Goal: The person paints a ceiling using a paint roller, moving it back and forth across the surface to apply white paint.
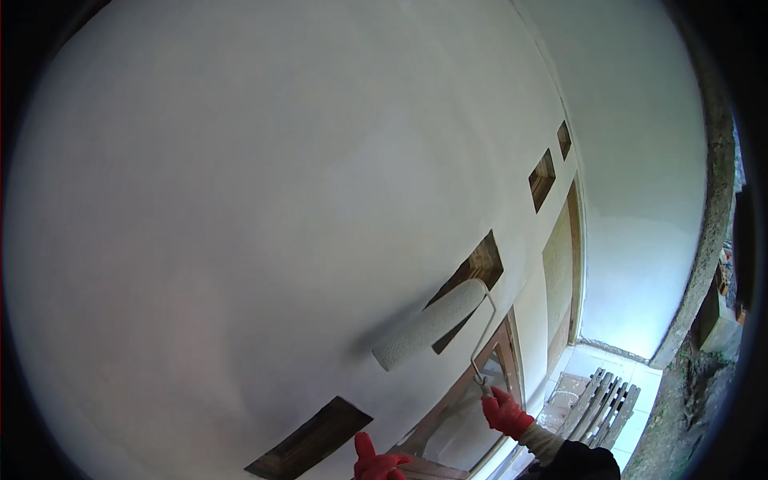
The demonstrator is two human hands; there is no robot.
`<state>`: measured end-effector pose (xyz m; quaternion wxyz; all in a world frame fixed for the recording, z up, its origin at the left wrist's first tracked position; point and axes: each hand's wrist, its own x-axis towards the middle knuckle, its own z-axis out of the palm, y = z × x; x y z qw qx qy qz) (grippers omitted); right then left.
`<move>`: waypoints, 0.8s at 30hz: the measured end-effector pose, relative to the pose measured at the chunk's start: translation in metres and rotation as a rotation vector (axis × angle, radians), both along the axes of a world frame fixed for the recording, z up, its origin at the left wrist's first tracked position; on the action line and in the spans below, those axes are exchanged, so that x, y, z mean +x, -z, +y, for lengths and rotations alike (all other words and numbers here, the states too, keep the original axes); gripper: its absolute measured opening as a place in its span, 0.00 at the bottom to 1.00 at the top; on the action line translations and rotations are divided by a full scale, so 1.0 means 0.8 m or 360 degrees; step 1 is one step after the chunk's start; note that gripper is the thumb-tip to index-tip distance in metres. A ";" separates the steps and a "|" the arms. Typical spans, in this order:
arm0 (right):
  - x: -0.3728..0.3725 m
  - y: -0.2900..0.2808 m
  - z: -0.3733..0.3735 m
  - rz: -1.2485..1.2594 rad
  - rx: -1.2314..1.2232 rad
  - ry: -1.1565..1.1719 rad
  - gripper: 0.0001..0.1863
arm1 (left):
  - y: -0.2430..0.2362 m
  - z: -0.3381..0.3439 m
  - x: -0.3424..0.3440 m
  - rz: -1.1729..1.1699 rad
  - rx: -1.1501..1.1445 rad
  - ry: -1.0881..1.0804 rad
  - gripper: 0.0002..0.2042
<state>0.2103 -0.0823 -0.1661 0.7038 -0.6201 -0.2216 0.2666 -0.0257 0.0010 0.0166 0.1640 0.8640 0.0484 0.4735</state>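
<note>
No text, label, brand, number or sign can be read on any surface in view, whether at the grip, above it, below it or to either side of it.

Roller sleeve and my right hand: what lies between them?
In the head view, the thin bent frame lies between the roller sleeve and the red-gloved right hand, running down to the handle in its grip.

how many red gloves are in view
2. One is on the left hand, at the bottom edge, partly cut off by the picture; the other is on the right hand, toward the lower right, holding the paint roller.
</note>
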 end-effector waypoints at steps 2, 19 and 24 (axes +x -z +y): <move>0.023 -0.024 0.017 -0.0112 0.0089 0.0010 0.11 | -0.010 -0.007 0.026 -0.0001 -0.0045 0.0044 0.04; 0.223 -0.244 0.091 -0.0843 0.0290 0.0168 0.17 | -0.027 -0.023 0.221 -0.0002 -0.0160 0.0160 0.04; 0.141 -0.020 0.040 -0.0435 -0.0050 -0.0006 0.17 | -0.006 -0.021 0.246 -0.0006 -0.0261 0.0216 0.05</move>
